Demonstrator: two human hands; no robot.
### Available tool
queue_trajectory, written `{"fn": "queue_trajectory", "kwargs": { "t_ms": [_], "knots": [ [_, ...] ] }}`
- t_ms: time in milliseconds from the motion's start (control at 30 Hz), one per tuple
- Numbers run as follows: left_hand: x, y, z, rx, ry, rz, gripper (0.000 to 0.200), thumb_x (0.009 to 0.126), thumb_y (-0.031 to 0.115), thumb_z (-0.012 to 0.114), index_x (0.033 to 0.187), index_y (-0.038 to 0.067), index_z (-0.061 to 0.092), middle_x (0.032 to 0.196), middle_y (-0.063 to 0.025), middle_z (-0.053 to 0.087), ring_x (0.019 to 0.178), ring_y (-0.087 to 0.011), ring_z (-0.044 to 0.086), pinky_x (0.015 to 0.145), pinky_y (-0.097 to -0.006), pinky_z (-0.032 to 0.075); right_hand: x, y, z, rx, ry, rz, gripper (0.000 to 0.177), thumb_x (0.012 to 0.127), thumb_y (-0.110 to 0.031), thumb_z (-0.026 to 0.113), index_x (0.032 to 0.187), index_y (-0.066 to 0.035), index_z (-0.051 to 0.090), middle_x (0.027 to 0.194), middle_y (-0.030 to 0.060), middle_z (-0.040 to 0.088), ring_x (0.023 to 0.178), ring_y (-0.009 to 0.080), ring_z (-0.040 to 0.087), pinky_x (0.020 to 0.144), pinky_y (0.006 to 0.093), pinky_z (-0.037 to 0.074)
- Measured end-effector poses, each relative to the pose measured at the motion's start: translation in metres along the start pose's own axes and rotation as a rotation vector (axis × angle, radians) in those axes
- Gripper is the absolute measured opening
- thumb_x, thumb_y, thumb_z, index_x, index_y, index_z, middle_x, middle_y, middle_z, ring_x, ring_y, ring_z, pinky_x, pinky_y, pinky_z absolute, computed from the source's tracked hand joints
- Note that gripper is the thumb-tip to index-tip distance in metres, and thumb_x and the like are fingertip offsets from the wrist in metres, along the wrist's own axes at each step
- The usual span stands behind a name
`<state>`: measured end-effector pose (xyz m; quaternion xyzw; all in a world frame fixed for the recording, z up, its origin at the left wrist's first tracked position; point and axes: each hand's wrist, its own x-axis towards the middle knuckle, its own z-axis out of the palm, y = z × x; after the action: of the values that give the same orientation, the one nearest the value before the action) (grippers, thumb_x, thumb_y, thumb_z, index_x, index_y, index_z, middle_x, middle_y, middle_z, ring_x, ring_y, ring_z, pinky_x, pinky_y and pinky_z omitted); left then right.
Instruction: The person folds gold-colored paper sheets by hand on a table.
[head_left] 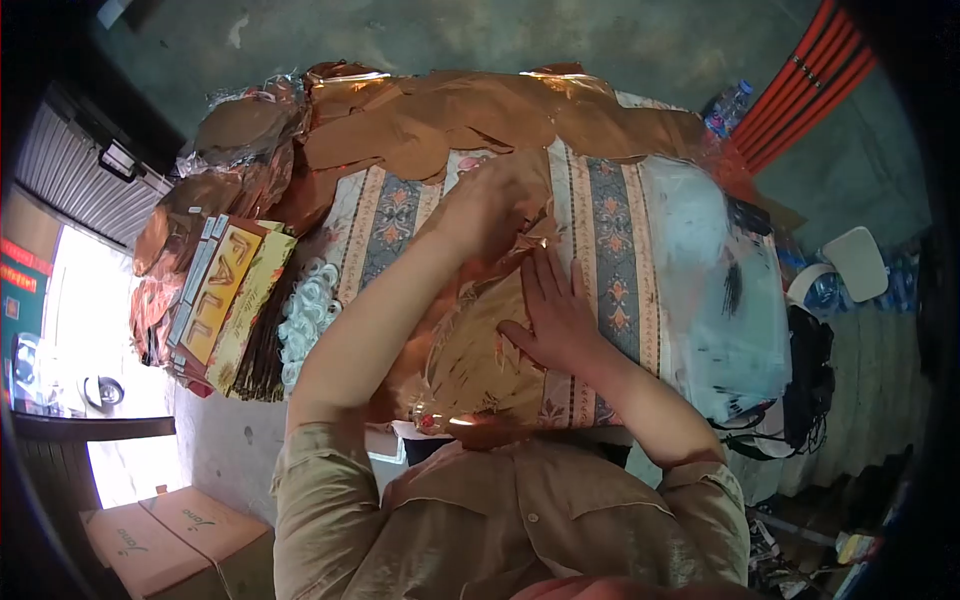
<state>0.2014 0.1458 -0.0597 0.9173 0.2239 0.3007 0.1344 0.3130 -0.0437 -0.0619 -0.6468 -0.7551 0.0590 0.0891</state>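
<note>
A flat, shiny copper-coloured foil piece [480, 350], which looks like an uninflated foil balloon, lies wrinkled on the table close to my body. My right hand [557, 318] presses down on its right side, fingers stretched out and thumb spread. My left hand [492, 205] is just beyond, blurred by motion, over the foil's narrow far end. Its fingers look curled in near a small dark spot by the folded foil tip; what they hold is hidden. Another tan foil part [533, 172] stretches away past that hand.
More flat copper foil pieces [400, 120] cover the table's far edge. At left are printed "FALL" packs [228, 295] and white curly ribbon [310, 315]. Clear plastic bags [715, 290] lie at right on the patterned cloth [615, 210]. A cardboard box [170, 540] stands on the floor.
</note>
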Motion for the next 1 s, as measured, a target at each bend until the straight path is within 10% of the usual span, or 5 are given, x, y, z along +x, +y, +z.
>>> {"fn": "queue_trajectory", "kwargs": {
  "t_ms": [433,700,1000],
  "knots": [
    [-0.034,0.002,0.003,0.093,-0.038,0.023,0.021,0.086,0.024,0.060,0.106,0.017,0.064,0.108,-0.0031,0.058,0.107,-0.0269,0.052,0.091,-0.0413,0.041,0.004,0.008,-0.005,0.066,-0.049,0.000,0.095,0.086,-0.055,0.057,0.146,0.008,0.019,0.154,0.0272,0.015,0.146,0.0366,0.011,0.115,0.0546,0.007],
    [-0.036,0.000,0.006,0.093,-0.051,0.013,0.021,0.088,0.026,0.057,0.106,0.018,0.064,0.109,-0.0033,0.058,0.108,-0.0261,0.052,0.091,-0.0399,0.041,0.017,0.032,-0.005,0.646,0.001,0.070,0.069,0.095,-0.037,0.051,0.144,0.006,0.028,0.151,0.0261,0.026,0.143,0.0378,0.022,0.115,0.0487,0.018],
    [-0.035,-0.005,0.010,0.088,-0.005,0.039,0.021,0.087,0.024,0.058,0.105,0.017,0.064,0.107,-0.0017,0.059,0.107,-0.0248,0.052,0.090,-0.0396,0.041,0.024,0.008,0.011,0.091,0.103,0.051,0.070,0.094,-0.041,0.049,0.140,0.008,0.031,0.148,0.0301,0.025,0.142,0.0448,0.016,0.114,0.0546,0.015]
  ]
}}
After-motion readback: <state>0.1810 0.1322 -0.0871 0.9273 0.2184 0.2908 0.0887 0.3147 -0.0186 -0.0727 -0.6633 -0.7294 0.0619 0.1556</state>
